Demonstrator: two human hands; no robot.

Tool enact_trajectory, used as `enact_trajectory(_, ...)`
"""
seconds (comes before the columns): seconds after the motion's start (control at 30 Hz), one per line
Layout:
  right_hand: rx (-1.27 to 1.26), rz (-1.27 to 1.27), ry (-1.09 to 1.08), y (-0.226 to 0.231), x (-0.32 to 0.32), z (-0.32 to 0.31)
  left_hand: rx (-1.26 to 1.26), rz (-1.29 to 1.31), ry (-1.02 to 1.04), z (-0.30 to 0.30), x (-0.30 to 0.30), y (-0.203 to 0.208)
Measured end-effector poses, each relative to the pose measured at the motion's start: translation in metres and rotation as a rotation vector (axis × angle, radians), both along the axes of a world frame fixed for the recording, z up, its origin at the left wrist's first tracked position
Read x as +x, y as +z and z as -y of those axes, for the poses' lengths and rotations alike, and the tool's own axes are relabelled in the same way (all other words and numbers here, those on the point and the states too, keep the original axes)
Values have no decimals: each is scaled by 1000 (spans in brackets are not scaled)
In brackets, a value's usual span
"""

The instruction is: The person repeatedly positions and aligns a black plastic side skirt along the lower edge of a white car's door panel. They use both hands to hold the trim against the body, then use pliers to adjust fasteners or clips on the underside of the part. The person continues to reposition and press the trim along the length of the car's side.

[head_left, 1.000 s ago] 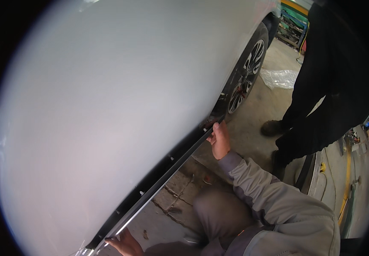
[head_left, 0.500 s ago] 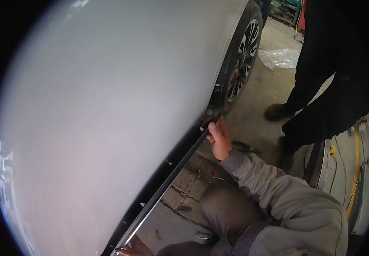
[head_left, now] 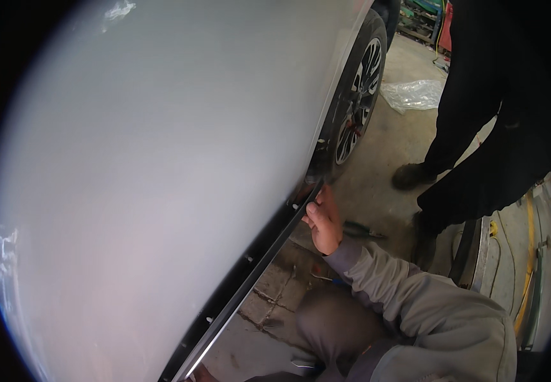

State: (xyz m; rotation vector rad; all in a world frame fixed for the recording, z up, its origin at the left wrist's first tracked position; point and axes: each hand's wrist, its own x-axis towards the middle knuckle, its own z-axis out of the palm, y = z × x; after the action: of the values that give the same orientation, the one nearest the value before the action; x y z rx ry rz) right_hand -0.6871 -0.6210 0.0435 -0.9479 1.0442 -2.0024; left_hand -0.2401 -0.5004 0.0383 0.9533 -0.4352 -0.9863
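While the pale car body (head_left: pixel 161 178) fills the left of the scene, a co-worker (head_left: pixel 473 108) in black trousers stands at the right, dark shoes on the floor (head_left: pixel 377 191). Along the car's lower edge runs the black trim strip (head_left: pixel 240 293), slanting from the near border of view to its far end beside the wheel (head_left: pixel 359 89). Your right arm (head_left: pixel 415 293), grey-sleeved, reaches in from the near right; your bent knee (head_left: pixel 333 312) is just beside it. Clear plastic sheeting (head_left: pixel 412 95) lies on the floor, far right, between wheel and co-worker. Your right hand (head_left: pixel 325 223) grasps the strip near its far end, thumb over the edge. Your left hand (head_left: pixel 203 375) shows only in part, near the strip's near end; cannot tell its grip. A pliers-like tool (head_left: pixel 361 230) lies just right of your right hand. Smallest noted: white clips (head_left: pixel 249 259), spaced in a row along the dark band between bodywork and strip edge.
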Motion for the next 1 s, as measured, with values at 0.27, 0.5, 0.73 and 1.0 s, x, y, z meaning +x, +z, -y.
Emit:
enact_trajectory(0.27, -12, 37, 9, 11, 0, 5, 1, -9, 30, 1, -4, 10)
enact_trajectory(0.5, -168, 3, 137, 2, -1, -3, 22, -52, 50, 1, 2, 5)
enact_trajectory(0.73, -111, -170, 257, -25, -32, 7, 4, -43, 14, 0, -1, 11)
enact_trajectory(1.0, -73, -741, 38, -12, -65, 29, 5, 42, -22, 3, -10, 16)
